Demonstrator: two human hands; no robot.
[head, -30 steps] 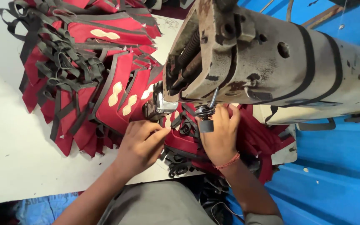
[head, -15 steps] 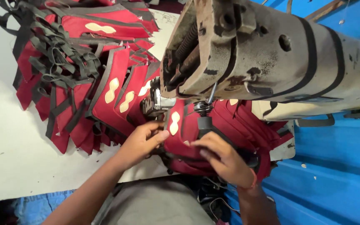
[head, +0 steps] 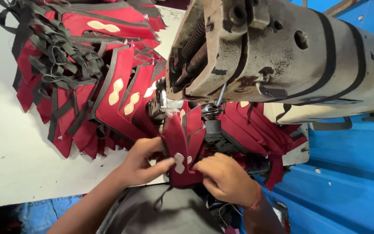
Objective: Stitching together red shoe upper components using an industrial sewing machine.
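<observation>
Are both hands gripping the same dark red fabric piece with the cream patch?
Yes: the left hand and right hand both pinch the dark red fabric piece in front of the sewing machine.

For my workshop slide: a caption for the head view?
Both hands, left and right, pinch a red fabric piece below a worn cream sewing machine.

There is only one view, from a camera on the person's head, which looks steeply down and very close at the two hands (head: 187, 171), the big old sewing machine (head: 273, 56) just above them and the white desk (head: 9, 160) on the left.
</observation>
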